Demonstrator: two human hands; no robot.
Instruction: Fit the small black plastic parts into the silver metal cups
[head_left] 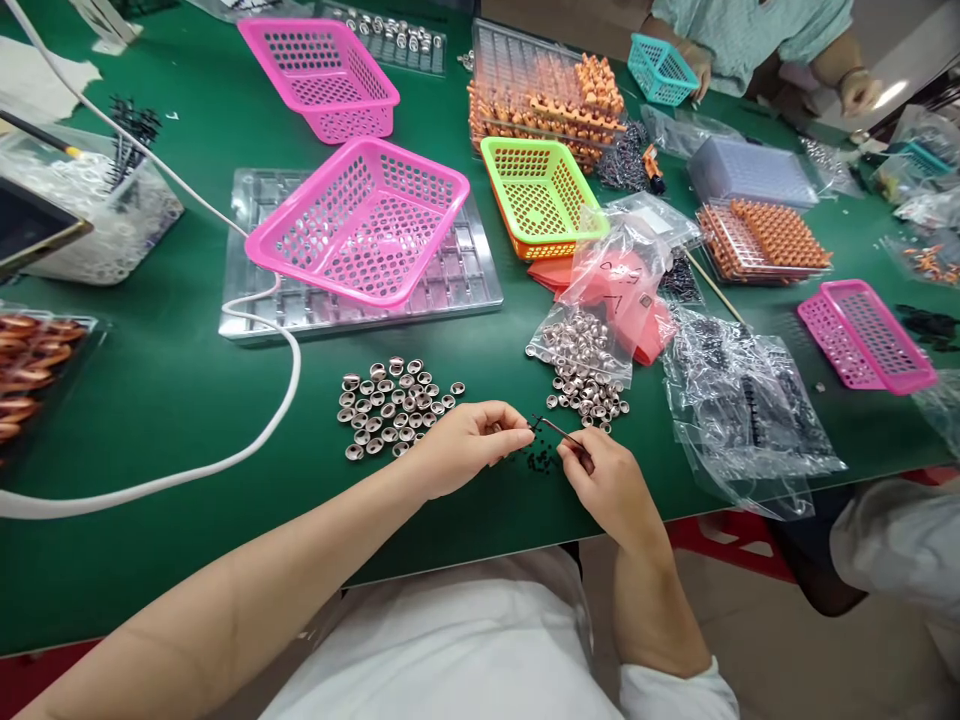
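Observation:
My left hand (487, 437) is closed in a pinch over the green table, with a small black part (534, 425) at its fingertips. In my right hand (609, 478) is a thin dark tool (559, 430) with a fine tip; it points left and meets the black part. Whether it is a pair of tweezers I cannot tell. Loose tiny black pieces (541, 460) lie on the table just below the tool. Several small silver metal cups (390, 410) are spread left of my left hand. More silver cups (589, 390) spill from a clear bag (574, 335) beyond my hands.
A pink basket (360, 225) rests on a metal tray (480, 270), with a white cable (292, 385) beside it. A green basket (540, 190) and orange parts (547, 105) stand behind. Plastic bags (750, 400) lie at right. Another person's hand (859, 92) is across the table.

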